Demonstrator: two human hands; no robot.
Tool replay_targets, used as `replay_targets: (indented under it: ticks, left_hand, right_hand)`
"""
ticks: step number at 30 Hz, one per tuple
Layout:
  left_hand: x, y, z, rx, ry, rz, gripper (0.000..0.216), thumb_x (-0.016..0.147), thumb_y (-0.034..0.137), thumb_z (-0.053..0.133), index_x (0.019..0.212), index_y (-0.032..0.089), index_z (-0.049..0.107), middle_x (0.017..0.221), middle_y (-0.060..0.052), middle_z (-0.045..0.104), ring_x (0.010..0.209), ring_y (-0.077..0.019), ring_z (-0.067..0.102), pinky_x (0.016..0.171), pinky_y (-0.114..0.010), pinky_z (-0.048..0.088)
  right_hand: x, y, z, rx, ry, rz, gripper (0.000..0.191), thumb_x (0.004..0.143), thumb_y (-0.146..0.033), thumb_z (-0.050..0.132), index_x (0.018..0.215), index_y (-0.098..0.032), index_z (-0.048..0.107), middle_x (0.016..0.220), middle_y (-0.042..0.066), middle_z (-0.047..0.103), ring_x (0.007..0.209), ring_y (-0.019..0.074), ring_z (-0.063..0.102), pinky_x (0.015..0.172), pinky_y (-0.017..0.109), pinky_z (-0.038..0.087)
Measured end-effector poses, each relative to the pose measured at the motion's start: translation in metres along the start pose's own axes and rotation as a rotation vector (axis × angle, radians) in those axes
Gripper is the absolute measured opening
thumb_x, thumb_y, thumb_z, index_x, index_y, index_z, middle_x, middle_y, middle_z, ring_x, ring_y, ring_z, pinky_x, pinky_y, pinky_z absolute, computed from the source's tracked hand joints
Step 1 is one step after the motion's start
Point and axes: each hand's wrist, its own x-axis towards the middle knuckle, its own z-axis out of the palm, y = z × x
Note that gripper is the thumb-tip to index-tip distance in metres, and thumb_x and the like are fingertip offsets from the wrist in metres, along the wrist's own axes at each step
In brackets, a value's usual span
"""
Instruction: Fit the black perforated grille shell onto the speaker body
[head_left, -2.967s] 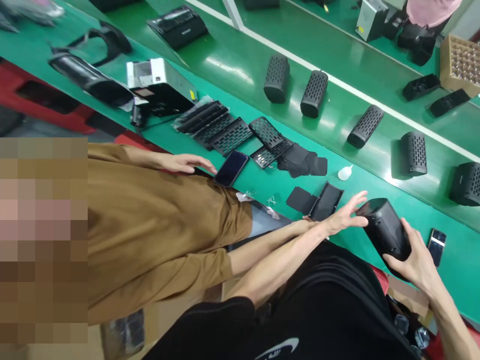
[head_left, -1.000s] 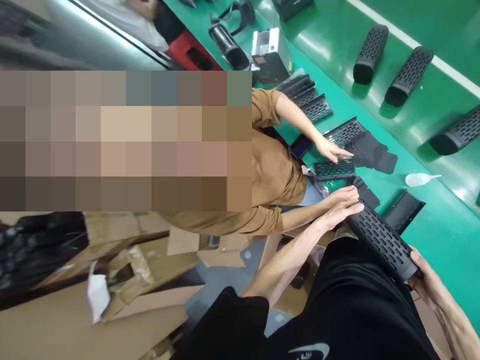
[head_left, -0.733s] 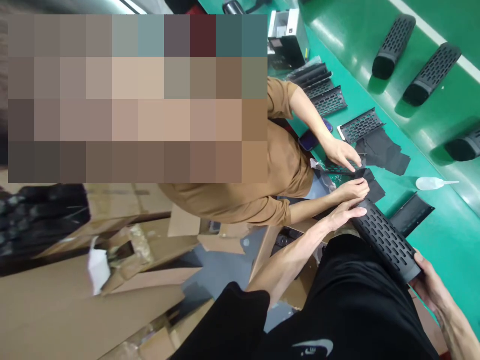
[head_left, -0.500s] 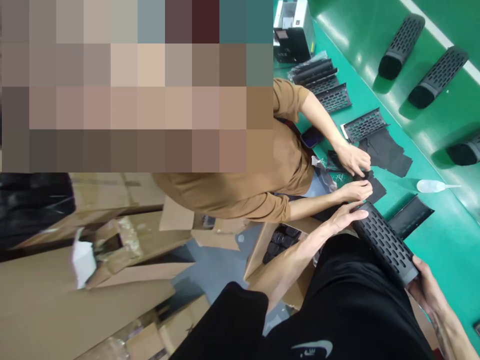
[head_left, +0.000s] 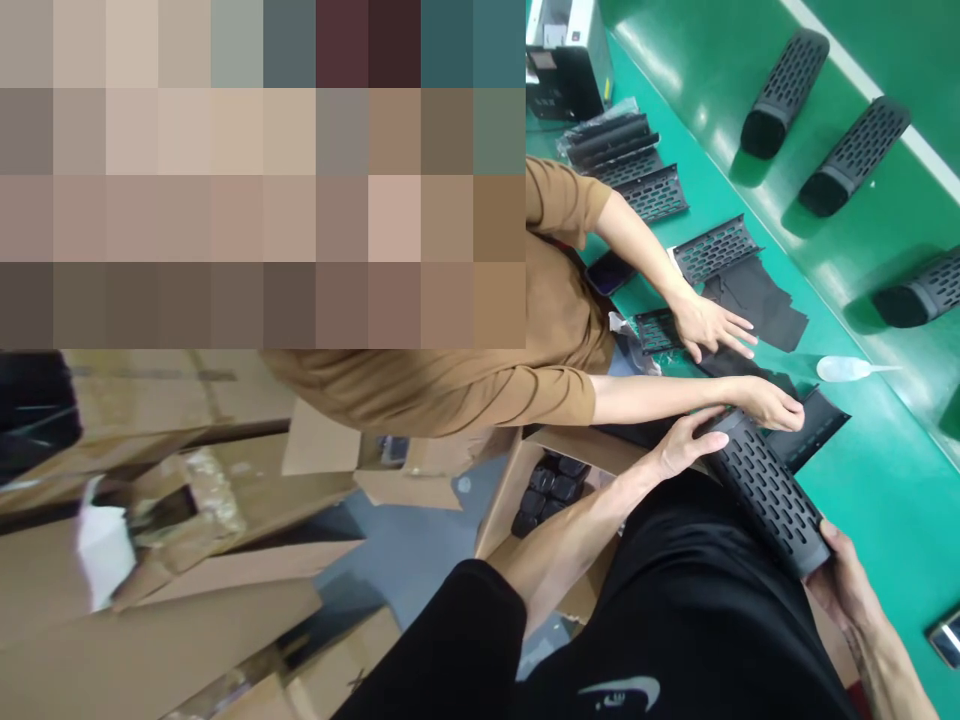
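Note:
A black slotted housing [head_left: 769,490], long with rounded ends like a speaker case, lies slanted above my lap at the table edge. My left hand [head_left: 690,445] grips its upper end, with the thumb laid along the top. At the lower end, my right hand [head_left: 844,575] is wrapped round it, its fingers mostly hidden underneath. Just behind the housing lies a black curved half shell [head_left: 825,425], partly covered by a co-worker's hand [head_left: 772,403]. The co-worker's other hand [head_left: 712,325] is spread at a dark sheet [head_left: 739,368].
Along the green table [head_left: 892,500] are slotted half shells [head_left: 716,248], black sheets [head_left: 765,305], a white dropper bottle [head_left: 844,368] and a phone [head_left: 946,638]. Finished-looking housings [head_left: 787,90] stand at the back. An open carton [head_left: 502,500] with black parts is left of my legs.
The co-worker's nearer hand has stretched right, over the half shell, and the other hand has spread its fingers. My hands keep hold of the housing. The view has shifted slightly.

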Motion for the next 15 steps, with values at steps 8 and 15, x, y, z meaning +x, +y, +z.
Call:
replay_targets:
  ticks: [8,15]
  left_hand:
    - [-0.009,0.017,0.017,0.039,-0.030,0.071,0.067,0.087,0.070,0.075,0.145,0.038,0.065,0.137,-0.006,0.074,0.150,-0.0395,0.054,0.133,-0.057,0.038]
    - [-0.007,0.011,0.024,0.198,-0.005,-0.016,0.089,0.075,0.081,0.077,0.148,0.030,0.065,0.157,-0.008,0.063,0.158,-0.0446,0.044,0.136,-0.059,0.032]
  right_hand:
    - [-0.012,0.001,-0.012,0.040,-0.014,-0.039,0.069,0.067,-0.069,0.091,0.121,-0.028,0.078,0.125,0.013,0.081,0.126,0.0426,0.070,0.108,0.058,0.055]
    - [-0.048,-0.013,0.008,0.161,-0.201,-0.181,0.067,0.075,-0.073,0.088,0.120,-0.025,0.073,0.112,0.007,0.078,0.102,0.0290,0.071,0.094,0.041,0.051]
